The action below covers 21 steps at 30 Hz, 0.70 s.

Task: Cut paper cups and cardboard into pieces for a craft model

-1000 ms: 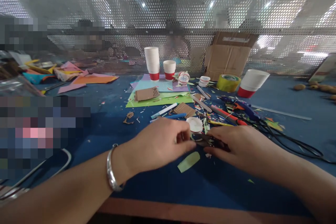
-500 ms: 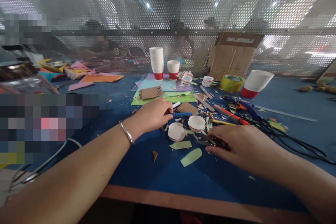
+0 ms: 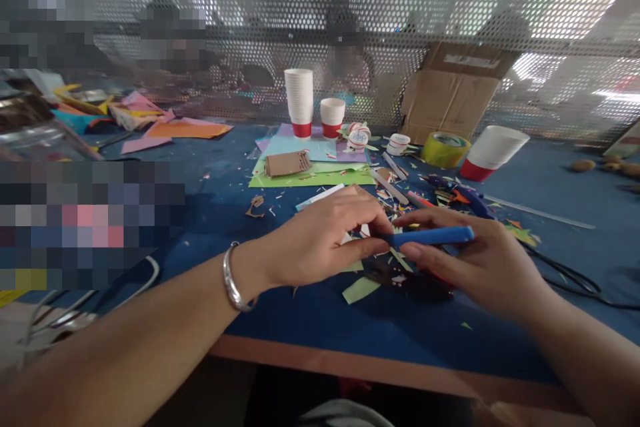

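Observation:
A blue marker pen (image 3: 435, 235) lies level between my two hands above the table. My left hand (image 3: 335, 237), with a silver bracelet at its wrist, pinches the pen's left end between thumb and fingers. Around the pen's middle are the thumb and forefinger of my right hand (image 3: 490, 260), its right end resting over the palm side. Dark scissors (image 3: 417, 282), blurred, lie under my right hand, partly hidden. A pale green paper piece (image 3: 361, 290) is just below my hands. My left hand mostly covers the white round cup bottoms. Behind it a white stick (image 3: 320, 197) shows.
Stacked paper cups (image 3: 299, 97) stand at the back on coloured paper beside corrugated cardboard (image 3: 287, 164). Yellow tape (image 3: 445, 149), tilted cups (image 3: 493, 152) and a blue glue gun (image 3: 475, 203) with a black cable are at right. Paper scraps litter the middle.
My left hand has brought the blue marker pen right and nearer to me. My right hand has left the scissors and closed round the pen. The view has shifted slightly.

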Available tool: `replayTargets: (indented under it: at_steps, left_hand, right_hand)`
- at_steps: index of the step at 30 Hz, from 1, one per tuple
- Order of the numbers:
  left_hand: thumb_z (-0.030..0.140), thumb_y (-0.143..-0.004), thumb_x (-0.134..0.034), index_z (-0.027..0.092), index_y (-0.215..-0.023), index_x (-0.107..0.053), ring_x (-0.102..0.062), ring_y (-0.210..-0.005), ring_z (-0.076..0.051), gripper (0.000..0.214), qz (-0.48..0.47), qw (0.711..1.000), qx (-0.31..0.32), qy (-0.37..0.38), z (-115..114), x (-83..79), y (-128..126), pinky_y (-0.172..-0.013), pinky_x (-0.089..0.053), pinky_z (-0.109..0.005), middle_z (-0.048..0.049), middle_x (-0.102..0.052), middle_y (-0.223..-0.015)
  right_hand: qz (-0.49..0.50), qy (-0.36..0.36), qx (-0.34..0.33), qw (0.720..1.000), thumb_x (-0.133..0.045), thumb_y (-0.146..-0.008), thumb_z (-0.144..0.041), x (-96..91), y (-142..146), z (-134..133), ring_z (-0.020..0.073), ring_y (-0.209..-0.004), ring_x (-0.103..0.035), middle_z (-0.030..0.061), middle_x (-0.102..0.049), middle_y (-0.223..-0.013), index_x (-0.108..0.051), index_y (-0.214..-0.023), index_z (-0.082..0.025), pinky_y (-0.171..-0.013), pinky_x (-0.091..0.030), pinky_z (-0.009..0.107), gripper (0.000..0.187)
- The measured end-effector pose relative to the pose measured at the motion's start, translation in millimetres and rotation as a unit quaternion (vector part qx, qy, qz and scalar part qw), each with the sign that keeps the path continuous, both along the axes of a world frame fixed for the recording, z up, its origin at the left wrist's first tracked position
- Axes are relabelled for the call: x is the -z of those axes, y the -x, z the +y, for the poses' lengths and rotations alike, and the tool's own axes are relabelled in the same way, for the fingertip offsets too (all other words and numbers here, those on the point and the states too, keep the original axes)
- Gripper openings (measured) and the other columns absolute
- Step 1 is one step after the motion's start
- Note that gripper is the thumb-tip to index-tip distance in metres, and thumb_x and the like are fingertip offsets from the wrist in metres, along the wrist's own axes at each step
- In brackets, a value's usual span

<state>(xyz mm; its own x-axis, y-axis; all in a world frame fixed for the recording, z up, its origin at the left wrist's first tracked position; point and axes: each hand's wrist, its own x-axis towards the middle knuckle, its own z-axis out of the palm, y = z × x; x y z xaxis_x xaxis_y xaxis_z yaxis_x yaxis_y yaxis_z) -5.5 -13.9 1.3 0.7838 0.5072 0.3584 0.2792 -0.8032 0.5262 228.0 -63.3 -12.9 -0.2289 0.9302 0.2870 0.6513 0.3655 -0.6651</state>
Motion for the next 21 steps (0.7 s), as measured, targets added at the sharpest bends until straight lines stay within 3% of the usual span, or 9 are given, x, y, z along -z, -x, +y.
replayTargets:
  at_steps: [4,7,10,12,14,17,21]
  left_hand:
    - [0.027,-0.099,-0.058,0.016,-0.100,-0.065,-0.059,-0.095,-0.018,0.013,-0.012,1.000,0.000,-0.024,-3.8,1.3,-4.8,-0.098,-0.042,-0.035,-0.0040,-0.068,-0.097]
    - [0.024,-0.099,-0.057,0.014,-0.105,-0.064,-0.058,-0.102,-0.021,0.013,0.000,0.997,-0.057,-0.059,-10.8,-2.8,-2.8,-0.093,-0.045,-0.035,-0.0067,-0.068,-0.104]
    - [0.014,-0.097,-0.056,0.015,-0.103,-0.066,-0.059,-0.101,-0.022,0.013,0.092,0.987,-0.094,-0.087,-28.2,-5.5,2.0,-0.088,-0.047,-0.035,-0.0069,-0.068,-0.104]
    - [0.012,-0.095,-0.057,0.017,-0.096,-0.069,-0.061,-0.095,-0.022,0.013,0.193,0.975,-0.066,-0.090,-44.4,-0.6,5.3,-0.084,-0.050,-0.035,-0.0058,-0.069,-0.098]
    - [0.014,-0.095,-0.057,0.018,-0.097,-0.071,-0.063,-0.093,-0.022,0.014,0.226,0.967,-0.065,-0.098,-61.3,11.0,8.4,-0.080,-0.052,-0.035,-0.0051,-0.071,-0.097]
    - [0.021,-0.098,-0.054,0.019,-0.119,-0.067,-0.063,-0.105,-0.022,0.025,0.207,0.966,-0.085,-0.127,-82.9,33.3,13.3,-0.087,-0.054,-0.036,-0.0063,-0.071,-0.118]
    - [0.025,-0.102,-0.045,0.020,-0.125,-0.067,-0.059,-0.121,-0.020,0.032,0.133,0.969,-0.140,-0.154,-101.4,50.2,17.1,-0.102,-0.051,-0.034,-0.0039,-0.067,-0.134]
  right_hand:
    - [0.088,0.023,0.012,0.996,-0.071,-0.088,-0.045,-1.7,6.3,-8.4,0.0145,-0.058,-0.069,0.0000,-0.077,-0.079,-0.075,-0.107,-0.024,-0.053,-0.055,0.023,0.028]
    - [0.121,0.035,0.046,0.991,-0.069,-0.090,-0.044,-4.6,7.6,-11.4,0.0139,-0.055,-0.069,-0.0001,-0.075,-0.069,-0.076,-0.103,-0.024,-0.051,-0.056,0.021,0.024]
    - [0.128,0.039,0.066,0.989,-0.067,-0.093,-0.042,-8.0,6.1,-13.8,0.0151,-0.061,-0.072,0.0026,-0.078,-0.077,-0.076,-0.105,-0.022,-0.053,-0.058,0.021,0.025]
    - [0.083,0.040,0.032,0.995,-0.065,-0.095,-0.038,-6.2,3.8,-17.2,0.0165,-0.070,-0.075,0.0037,-0.079,-0.088,-0.075,-0.109,-0.023,-0.060,-0.061,0.023,0.023]
    - [-0.008,0.010,-0.043,0.999,-0.062,-0.096,-0.027,1.0,0.4,-22.0,0.0182,-0.087,-0.075,0.0040,-0.079,-0.101,-0.074,-0.111,-0.024,-0.077,-0.062,0.027,0.019]
    - [-0.134,-0.064,-0.152,0.977,-0.056,-0.095,-0.013,17.9,-6.4,-28.6,0.0198,-0.093,-0.072,0.0068,-0.077,-0.104,-0.071,-0.118,-0.023,-0.080,-0.060,0.032,0.029]
    - [-0.204,-0.102,-0.159,0.961,-0.053,-0.093,-0.007,32.3,-12.0,-27.9,0.0230,-0.093,-0.068,0.0110,-0.074,-0.107,-0.069,-0.121,-0.019,-0.078,-0.059,0.037,0.034]
